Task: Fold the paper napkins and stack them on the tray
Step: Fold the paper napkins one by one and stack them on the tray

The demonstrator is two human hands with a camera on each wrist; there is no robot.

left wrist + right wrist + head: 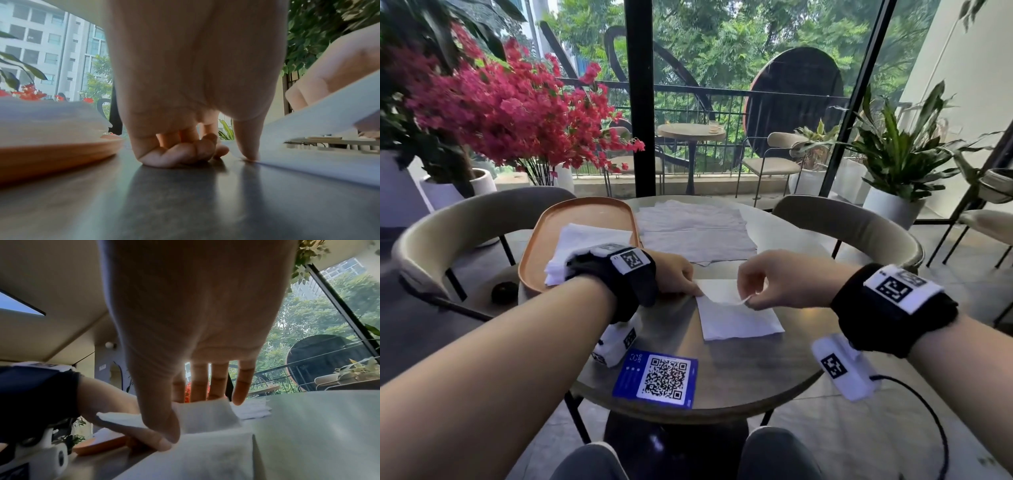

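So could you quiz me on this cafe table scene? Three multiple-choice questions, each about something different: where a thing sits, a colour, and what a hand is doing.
1. Where does the stack of folded napkins lie?
A. on the orange tray
B. on a chair
C. on the QR card

2. What colour is the QR card near the table's front edge?
A. red
B. blue
C. green

3. What is the right hand doing with the napkin being folded?
A. resting flat on it
B. pinching a raised edge of it
C. hanging clear of it

Answers: 1 A, the white stack sits inside the tray's rim. 2 B, its border is blue. 3 B, thumb and finger pinch the lifted flap while a fingertip of the left hand pins the napkin down.
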